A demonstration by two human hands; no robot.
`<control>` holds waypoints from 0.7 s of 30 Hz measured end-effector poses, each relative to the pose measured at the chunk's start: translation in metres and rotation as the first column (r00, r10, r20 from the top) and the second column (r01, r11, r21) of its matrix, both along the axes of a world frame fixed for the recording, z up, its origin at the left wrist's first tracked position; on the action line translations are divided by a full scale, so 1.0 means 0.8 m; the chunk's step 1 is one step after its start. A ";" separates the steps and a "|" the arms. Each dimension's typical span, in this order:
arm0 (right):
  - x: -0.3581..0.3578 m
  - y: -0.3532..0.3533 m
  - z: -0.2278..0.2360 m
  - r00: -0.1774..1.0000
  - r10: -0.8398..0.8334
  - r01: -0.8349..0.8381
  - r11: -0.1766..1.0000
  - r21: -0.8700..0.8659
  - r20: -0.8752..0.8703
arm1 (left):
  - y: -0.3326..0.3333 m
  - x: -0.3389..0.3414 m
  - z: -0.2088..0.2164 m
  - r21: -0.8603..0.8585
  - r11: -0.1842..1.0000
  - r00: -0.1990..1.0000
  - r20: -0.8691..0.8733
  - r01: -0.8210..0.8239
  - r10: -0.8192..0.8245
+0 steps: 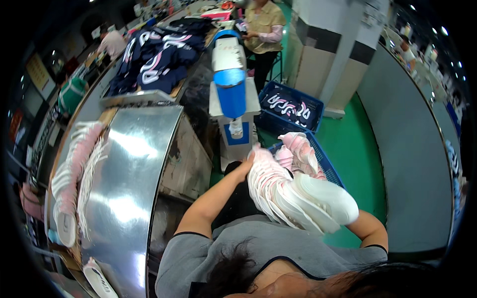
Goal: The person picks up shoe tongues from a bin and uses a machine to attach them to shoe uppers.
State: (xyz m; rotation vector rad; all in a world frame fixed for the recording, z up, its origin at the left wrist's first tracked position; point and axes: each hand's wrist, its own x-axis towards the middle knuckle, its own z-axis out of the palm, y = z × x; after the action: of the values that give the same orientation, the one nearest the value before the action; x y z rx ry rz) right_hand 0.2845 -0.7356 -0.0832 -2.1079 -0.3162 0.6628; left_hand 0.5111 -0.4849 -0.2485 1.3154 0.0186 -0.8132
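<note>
A long stack of white and pink shoe soles (288, 193) is held up in front of my chest, the soles nested and fanned out. My left hand (243, 168) grips the far left end of the stack, its fingers partly hidden and a little blurred. My right forearm (367, 228) reaches in behind the near right end of the stack; the soles hide that hand. Just beyond, more pinkish-white soles (300, 151) are heaped in a blue plastic crate (325, 161).
A blue and white machine (231, 94) stands ahead. To the left, a shiny metal table (121, 188) carries a row of soles (77, 164). Dark printed shoe pieces fill another crate (318, 107) and a pile (164, 59). A grey partition (407, 149) borders the right; a person (266, 30) is ahead.
</note>
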 end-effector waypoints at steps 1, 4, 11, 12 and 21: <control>0.004 0.002 -0.002 1.000 0.000 0.001 0.997 -0.073 0.002 | -0.011 -0.017 -0.055 0.120 0.993 0.996 -0.087 -0.010 0.021; 0.052 0.059 0.004 0.974 0.220 -0.198 0.945 -0.261 0.060 | 0.043 -0.012 -0.119 0.260 0.963 0.991 -0.096 -0.065 0.093; 0.129 0.122 -0.014 0.896 0.443 -0.375 0.723 -0.580 -0.028 | 0.064 0.014 -0.039 0.868 0.488 0.824 0.207 0.095 -0.528; 0.138 0.129 -0.016 0.888 0.457 -0.386 0.695 -0.607 -0.041 | 0.066 0.018 -0.039 0.883 0.469 0.761 0.286 0.027 -0.582; 0.234 0.203 -0.044 0.766 0.611 -0.541 0.449 -0.711 -0.197 | 0.145 0.212 -0.102 -0.011 0.436 0.352 0.570 -0.900 0.742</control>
State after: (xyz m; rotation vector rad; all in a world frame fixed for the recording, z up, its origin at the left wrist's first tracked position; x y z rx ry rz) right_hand 0.4715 -0.5735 -0.1187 -2.8340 -1.0084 1.2746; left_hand 0.6807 -0.3687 -0.3301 1.5295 0.4099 0.4957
